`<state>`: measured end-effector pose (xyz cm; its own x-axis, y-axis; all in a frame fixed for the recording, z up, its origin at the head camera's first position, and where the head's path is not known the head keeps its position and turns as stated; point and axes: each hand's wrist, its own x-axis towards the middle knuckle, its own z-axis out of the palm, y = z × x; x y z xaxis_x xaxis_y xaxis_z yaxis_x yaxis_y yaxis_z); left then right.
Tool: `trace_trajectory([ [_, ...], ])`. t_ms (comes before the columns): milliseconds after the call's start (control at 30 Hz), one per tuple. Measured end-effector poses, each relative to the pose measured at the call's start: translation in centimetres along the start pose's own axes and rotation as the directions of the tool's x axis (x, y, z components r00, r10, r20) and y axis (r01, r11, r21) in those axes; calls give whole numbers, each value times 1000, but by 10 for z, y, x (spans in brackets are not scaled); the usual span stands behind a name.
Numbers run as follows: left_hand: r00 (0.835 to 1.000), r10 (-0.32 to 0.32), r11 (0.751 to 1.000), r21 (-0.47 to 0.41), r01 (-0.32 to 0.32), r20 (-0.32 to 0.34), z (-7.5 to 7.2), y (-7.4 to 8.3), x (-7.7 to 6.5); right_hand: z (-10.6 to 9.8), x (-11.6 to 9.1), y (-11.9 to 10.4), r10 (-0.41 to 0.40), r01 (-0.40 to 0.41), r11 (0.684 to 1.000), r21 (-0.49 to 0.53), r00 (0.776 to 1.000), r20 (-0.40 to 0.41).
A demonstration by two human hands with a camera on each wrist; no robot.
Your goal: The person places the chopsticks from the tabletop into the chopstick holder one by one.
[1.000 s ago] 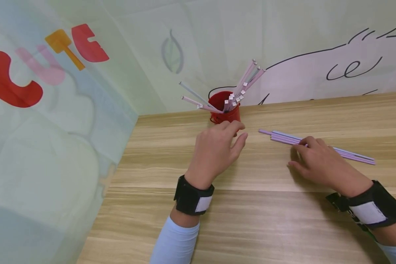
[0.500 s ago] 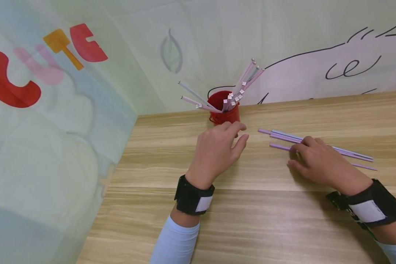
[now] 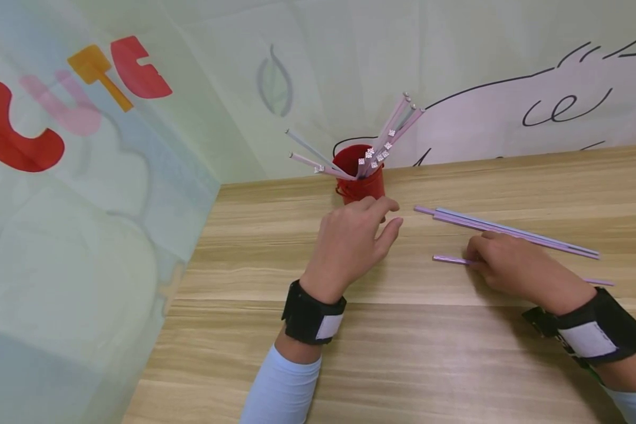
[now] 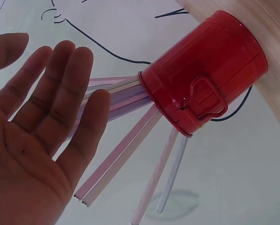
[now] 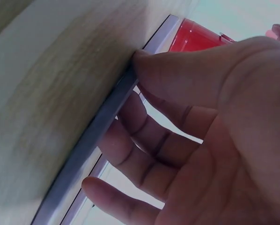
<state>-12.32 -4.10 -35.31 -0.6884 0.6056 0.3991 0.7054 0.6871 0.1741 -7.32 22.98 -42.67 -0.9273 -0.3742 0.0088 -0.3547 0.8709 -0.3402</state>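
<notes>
My right hand (image 3: pixel 519 268) pinches a thin lilac stick (image 3: pixel 449 259) low over the wooden table. In the right wrist view the thumb lies on one side of this stick (image 5: pixel 98 122) and fingertips are on the other. Just beyond it, several lilac and blue sticks (image 3: pixel 551 242) lie close together. My left hand (image 3: pixel 350 241) hovers in front of a small red bucket (image 3: pixel 368 189), its fingers loosely bent and holding nothing. Several pink and pale blue sticks (image 3: pixel 400 126) with sparkling ends lean out of the bucket.
Behind the bucket a printed cloth backdrop (image 3: pixel 482 47) rises along the table's far edge. Another printed panel (image 3: pixel 69 224) bounds the left side. A wire handle (image 4: pixel 208 98) shows on the bucket's side. Wood-grain tabletop (image 3: pixel 429 365) extends between the forearms.
My right hand has separated one lilac stick from the row and drawn it nearer me, fingers now curled in on it. The left hand has barely moved.
</notes>
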Motion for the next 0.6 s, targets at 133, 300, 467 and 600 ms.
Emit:
trace_trajectory([
  [133, 1000, -2, 1000, -1, 2, 11, 0, 0, 0, 1, -1, 0, -37, 37, 999, -5, 999, -17],
  [300, 999, -4, 1000, -10, 5, 48, 0, 0, 1, 2, -2, -2, -68, 68, 998, -7, 997, -30],
  [467, 997, 2, 1000, -16, -1, 83, 0, 1, 1, 1, -2, -5, -94, 94, 995, 14, 994, -50],
  [600, 995, 6, 1000, -11, -5, 98, 2, 1, 0, 1, -2, -7, -128, 130, 991, 21, 989, -77],
])
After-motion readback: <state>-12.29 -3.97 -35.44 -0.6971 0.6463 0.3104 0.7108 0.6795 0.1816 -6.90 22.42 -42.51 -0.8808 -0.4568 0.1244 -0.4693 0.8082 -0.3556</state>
